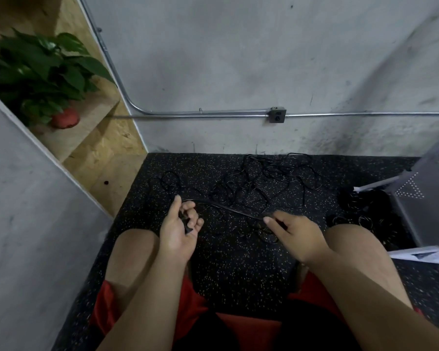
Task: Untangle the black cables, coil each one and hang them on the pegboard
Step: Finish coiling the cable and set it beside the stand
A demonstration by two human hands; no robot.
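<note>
The left hand, palm up, curls its fingers round one end of a black cable; the right hand, knuckles up, pinches the same cable further along. Beyond them the tangle sprawls on the floor, with the pegboard at the right.

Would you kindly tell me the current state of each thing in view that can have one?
Left hand: fingers curled round one end of the held cable.
Right hand: pinches the same cable farther along.
Held cable: stretched between both hands.
Cable tangle: knotted, on the floor.
Coiled cables: apparently coiled, on the floor, not hung.
Pegboard: tilted, low by the floor; no cables seen on it.
</note>
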